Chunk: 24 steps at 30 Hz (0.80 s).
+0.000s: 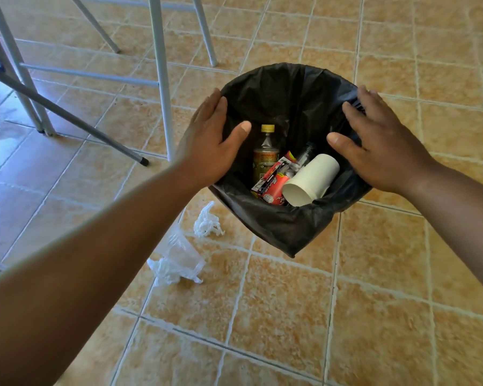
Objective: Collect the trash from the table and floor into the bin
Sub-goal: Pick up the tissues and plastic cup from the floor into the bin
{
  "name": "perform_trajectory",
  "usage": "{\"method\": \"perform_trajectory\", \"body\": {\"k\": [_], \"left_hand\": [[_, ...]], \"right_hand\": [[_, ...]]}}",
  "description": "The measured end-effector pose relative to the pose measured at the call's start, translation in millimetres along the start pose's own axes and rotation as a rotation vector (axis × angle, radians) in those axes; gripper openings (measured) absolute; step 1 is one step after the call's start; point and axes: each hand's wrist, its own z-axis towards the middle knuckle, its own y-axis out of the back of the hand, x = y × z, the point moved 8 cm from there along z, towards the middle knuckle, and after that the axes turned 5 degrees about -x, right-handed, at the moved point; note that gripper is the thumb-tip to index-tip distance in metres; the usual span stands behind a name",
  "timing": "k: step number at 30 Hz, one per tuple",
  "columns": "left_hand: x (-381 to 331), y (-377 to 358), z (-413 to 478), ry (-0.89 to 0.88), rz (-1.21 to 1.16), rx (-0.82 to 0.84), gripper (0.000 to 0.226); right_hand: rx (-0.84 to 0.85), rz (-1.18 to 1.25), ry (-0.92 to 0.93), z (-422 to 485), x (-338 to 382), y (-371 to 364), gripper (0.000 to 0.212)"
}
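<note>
A bin (279, 227) lined with a black bag stands on the tiled floor. Inside it lie a yellow-capped bottle (265, 151), a red wrapper (273, 185), a white paper cup (311, 179) and a dark bottle (307, 156). My left hand (209, 143) rests flat on the bin's left rim, thumb over the opening. My right hand (374, 146) lies on the right rim, fingers on the bag's edge. On the floor left of the bin lie a crumpled white tissue (207, 222), a clear plastic cup (180, 250) and another crumpled tissue (168, 271).
Grey metal table and chair legs (161, 79) stand at the upper left, with a slanted leg (67, 115) reaching toward the bin. A wet patch (0, 126) shines on the floor at the far left. Tiled floor (374, 302) spreads to the right and front.
</note>
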Motion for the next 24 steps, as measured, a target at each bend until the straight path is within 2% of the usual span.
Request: {"method": "perform_trajectory", "body": {"k": [2,4,5,6,7,8,10,12,13,15,17,20,23,24], "left_hand": [[15.6,4.9,0.6,0.118,-0.342,-0.086,0.062],[49.8,5.3,-4.9,0.342,-0.795,-0.249,0.047],[70.6,1.7,-12.0,0.44,-0.895,-0.337,0.039],[89.2,-1.9,-20.7,0.492,-0.843,-0.391,0.03],[105.2,-6.0,-27.4,0.479,-0.664,-0.395,0.023],[119.6,-15.6,-32.4,0.417,-0.416,-0.321,0.017],[144.6,-55.7,-50.2,0.255,0.084,0.035,0.018],[167.4,-93.9,-81.0,0.093,0.445,0.393,0.04],[173.9,-105.3,-93.3,0.008,0.556,0.482,0.051],[176.5,-117.7,-104.6,-0.074,0.611,0.535,0.062],[173.9,-128.9,-107.5,-0.075,0.594,0.569,0.063],[166.2,-142.8,-111.5,-0.073,0.635,0.626,0.055],[162.4,-144.4,-107.4,-0.083,0.605,0.569,0.035],[164.2,-141.1,-102.6,-0.027,0.542,0.543,0.031]], "right_hand": [[-0.001,0.022,-0.007,-0.4,-0.8,0.7,0.091],[-0.012,0.036,-0.006,-0.4,-0.1,1.8,0.09],[-0.019,0.041,-0.005,-0.6,0.3,2.3,0.09],[-0.024,0.046,-0.005,-0.9,0.8,2.4,0.09],[-0.03,0.052,-0.005,-1.1,1.0,2.1,0.089],[-0.036,0.058,-0.004,-1.0,0.9,2.0,0.087],[-0.047,0.068,-0.004,-0.5,0.2,1.8,0.083],[-0.062,0.07,-0.004,-0.7,-1.0,1.5,0.077],[-0.068,0.069,-0.003,-1.0,-1.6,1.3,0.075],[-0.077,0.067,0.0,-1.3,-1.8,1.0,0.072],[-0.086,0.07,0.001,-1.9,-1.7,1.1,0.072],[-0.105,0.076,0.003,-2.1,-1.3,1.6,0.073],[-0.113,0.077,0.005,-2.8,-1.8,1.4,0.073],[-0.115,0.08,0.006,-3.0,-2.0,1.3,0.073]]}}
